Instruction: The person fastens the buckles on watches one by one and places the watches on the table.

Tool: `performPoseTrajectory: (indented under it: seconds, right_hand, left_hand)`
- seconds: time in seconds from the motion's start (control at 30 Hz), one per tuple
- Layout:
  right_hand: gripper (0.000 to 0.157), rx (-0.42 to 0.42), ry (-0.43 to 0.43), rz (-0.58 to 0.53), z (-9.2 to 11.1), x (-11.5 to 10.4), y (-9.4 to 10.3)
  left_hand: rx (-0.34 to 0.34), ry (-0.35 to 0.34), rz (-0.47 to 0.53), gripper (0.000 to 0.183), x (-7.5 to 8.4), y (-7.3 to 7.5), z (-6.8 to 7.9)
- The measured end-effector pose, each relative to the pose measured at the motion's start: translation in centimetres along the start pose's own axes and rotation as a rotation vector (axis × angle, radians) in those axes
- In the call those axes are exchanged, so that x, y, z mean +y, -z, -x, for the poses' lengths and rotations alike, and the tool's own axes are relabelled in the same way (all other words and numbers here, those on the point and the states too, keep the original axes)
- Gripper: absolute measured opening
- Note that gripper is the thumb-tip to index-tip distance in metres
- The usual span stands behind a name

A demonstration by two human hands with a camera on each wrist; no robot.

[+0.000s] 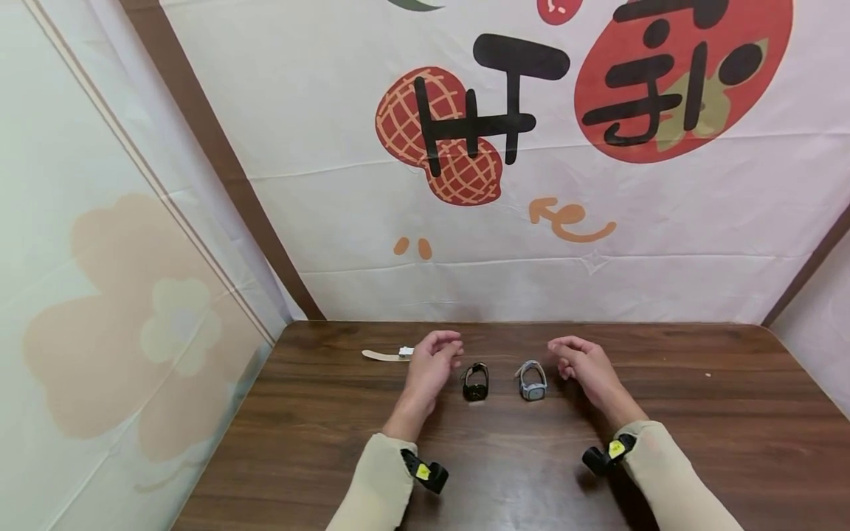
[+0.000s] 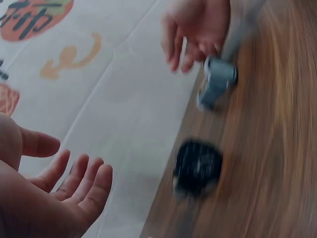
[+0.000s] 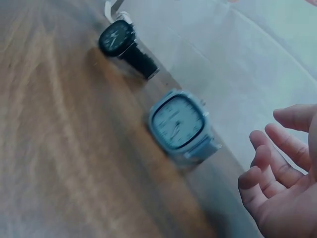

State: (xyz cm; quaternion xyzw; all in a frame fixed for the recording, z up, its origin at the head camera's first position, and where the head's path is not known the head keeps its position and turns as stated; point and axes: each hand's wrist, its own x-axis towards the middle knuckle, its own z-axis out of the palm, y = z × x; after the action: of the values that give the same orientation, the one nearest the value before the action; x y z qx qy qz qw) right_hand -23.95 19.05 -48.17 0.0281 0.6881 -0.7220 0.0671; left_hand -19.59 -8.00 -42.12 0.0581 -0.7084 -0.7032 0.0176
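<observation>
A black wristwatch [image 1: 475, 383] stands on the table with its strap looped behind the dial. To its right is a light blue wristwatch [image 1: 532, 382] with a squarish face, also looped. My left hand [image 1: 432, 365] hovers just left of the black watch, fingers relaxed and nothing in them. Beyond that hand lies a white watch [image 1: 406, 352] with a pale strap stretched flat, partly hidden by the hand. My right hand [image 1: 584, 366] is at the right of the blue watch, apart from it, its fingers loosely curled around nothing. Motion blurs the left wrist view.
The dark wood table [image 1: 697, 442] ends at the back against a white printed cloth [image 1: 319, 214]. Another pale cloth [image 1: 133, 295] with a flower print hangs along the left side. A tiny light speck [image 1: 707, 375] lies on the right of the table.
</observation>
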Motion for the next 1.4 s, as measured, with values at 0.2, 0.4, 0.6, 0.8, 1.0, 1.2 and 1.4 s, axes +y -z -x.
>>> performPoseTrajectory:
  seconds: [0.2,0.4,0.6,0.8,1.0,1.2,1.4]
  right_hand:
    - [0.027,-0.046,0.018,0.035,-0.3,-1.0,-0.8]
    - [0.027,-0.078,0.019,0.066,-0.3,-1.8,-2.1]
    - [0.019,-0.118,0.035,0.105,-0.8,-2.3,-3.6]
    - [0.016,-0.188,0.054,0.096,-1.5,-2.7,-4.8]
    - [0.019,-0.253,0.062,0.138,-1.6,-3.4,-6.2]
    - [0.021,-0.277,0.066,0.211,-1.6,-4.0,-7.9]
    - [0.024,-0.311,0.079,0.243,-2.0,-4.7,-9.4]
  left_hand:
    - [0.035,0.017,-0.008,0.020,-0.9,3.8,-0.1]
    - [0.083,0.046,-0.007,0.019,-1.8,6.5,-0.1]
    - [0.115,0.079,-0.029,0.019,-2.2,8.3,-0.2]
    - [0.127,0.103,-0.044,0.023,-2.7,9.6,-0.6]
    - [0.146,0.127,-0.052,0.027,-3.0,11.3,-0.6]
    - [0.193,0.162,-0.021,0.028,-3.7,12.9,-0.9]
    - [0.221,0.187,0.008,0.032,-4.2,13.7,-1.3]
